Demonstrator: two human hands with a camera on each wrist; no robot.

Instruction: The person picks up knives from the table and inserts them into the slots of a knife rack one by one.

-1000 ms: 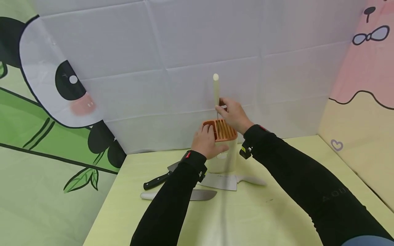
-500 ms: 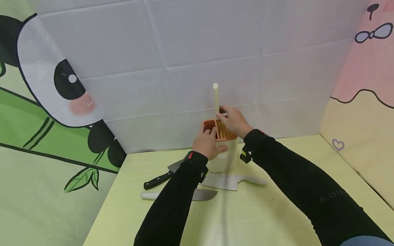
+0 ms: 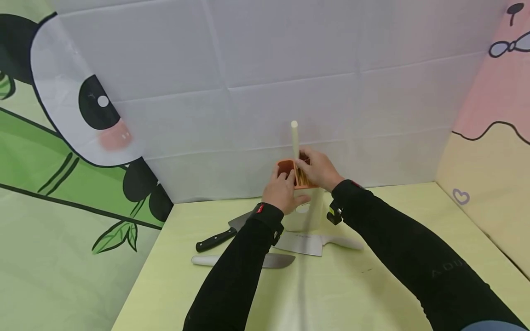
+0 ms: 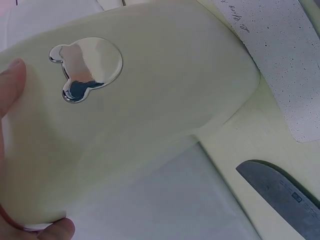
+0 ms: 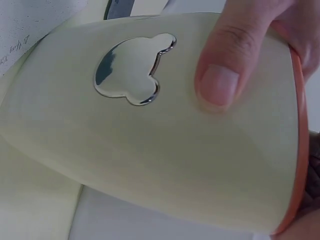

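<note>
Currently, in the head view, the pale-handled knife (image 3: 295, 138) stands upright at 12 o'clock on the knife block (image 3: 314, 209), above its slotted insert (image 3: 301, 178); the blade is hidden, so its depth cannot be told. The right hand (image 3: 319, 169) pinches the lower end of the handle. The left hand (image 3: 282, 193) grasps the block — thumb against the front face, fingers over the rim at the large compartment (image 3: 285, 166), at 11 o'clock. A cleaver (image 3: 300, 243) lies at 6 o'clock, a black-handled knife (image 3: 215, 240) at 8 o'clock.

Handling: the upright knife is probably light and stiff; its smooth handle may turn in damp fingers. Take hold by the handle only — never the blade. The block appears rigid and slick, and could slide; brace it at the rim, fingertips away from the slots.
</note>
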